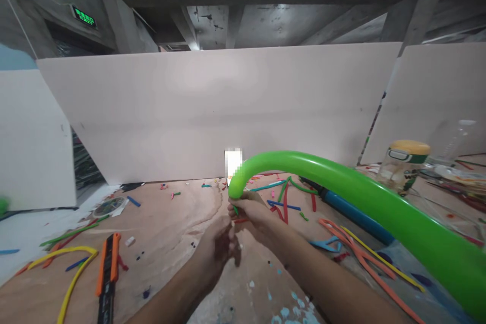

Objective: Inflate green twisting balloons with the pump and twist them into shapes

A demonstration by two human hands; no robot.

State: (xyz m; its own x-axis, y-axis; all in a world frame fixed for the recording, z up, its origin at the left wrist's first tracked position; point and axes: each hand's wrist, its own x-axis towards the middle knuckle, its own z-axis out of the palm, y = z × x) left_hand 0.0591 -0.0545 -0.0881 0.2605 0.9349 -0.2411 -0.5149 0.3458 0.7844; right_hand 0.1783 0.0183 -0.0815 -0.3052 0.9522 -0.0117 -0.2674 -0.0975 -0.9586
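Observation:
A long inflated green balloon point(326, 169) arches from the middle of the view to the lower right edge. Its near end is pinched in the fingers of my right hand point(248, 207), with a small green tip showing below the fingers. My left hand point(220, 245) is just below and to the left, its fingers apart and partly curled, holding nothing that shows. Behind the balloon's end stands a small bright white rectangle point(233, 163), blurred out.
An orange and black cutter point(108, 276) and a yellow balloon point(78, 276) lie at the left. On the right are a blue pump point(353, 215), deflated balloons point(360, 253) and a yellow-lidded jar point(404, 164). A white board point(212, 106) stands behind the table.

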